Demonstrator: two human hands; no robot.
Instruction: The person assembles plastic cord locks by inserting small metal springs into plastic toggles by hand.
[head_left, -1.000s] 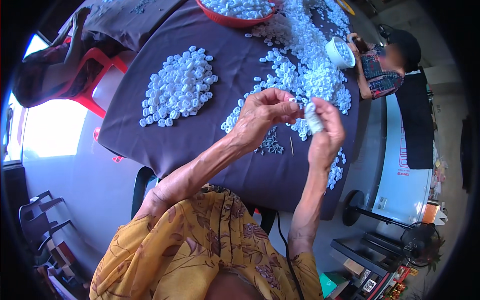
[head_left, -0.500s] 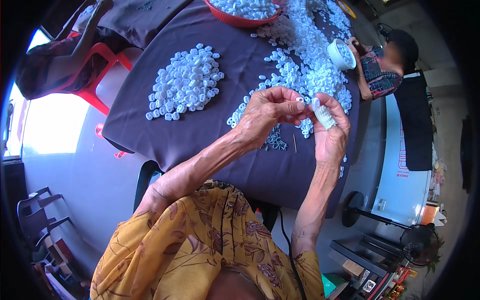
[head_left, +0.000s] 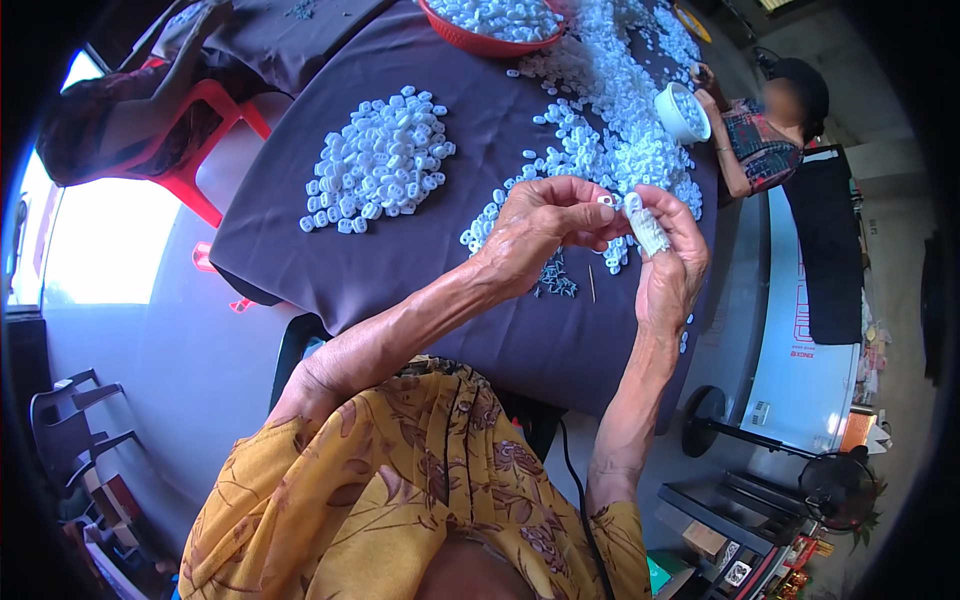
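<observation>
Over the near side of the table, my left hand (head_left: 545,225) pinches a small white plastic piece (head_left: 606,200) with a dark hole between thumb and fingertips. Close beside it is my right hand (head_left: 675,255), its fingers bent together; what they hold, if anything, I cannot make out. A white knitted finger cover (head_left: 650,232) wraps a digit of that hand. Below the hands lie a small heap of slim dark grey-green pieces (head_left: 556,278) and a thin pale stick (head_left: 591,283). Behind them spreads a large heap of white plastic pieces (head_left: 645,150).
A separate pile of white pieces (head_left: 380,160) sits on the dark tablecloth (head_left: 290,200) to the left. At the back stands a red basket (head_left: 480,38) full of them. A person (head_left: 765,130) at the right has hands by a white tub (head_left: 683,113). Another person (head_left: 110,125) sits far left.
Both hands stay close together, with the right hand's fingers and the finger cover slightly turned. The whole view has shifted a little. The person at the right has moved a hand behind the tub.
</observation>
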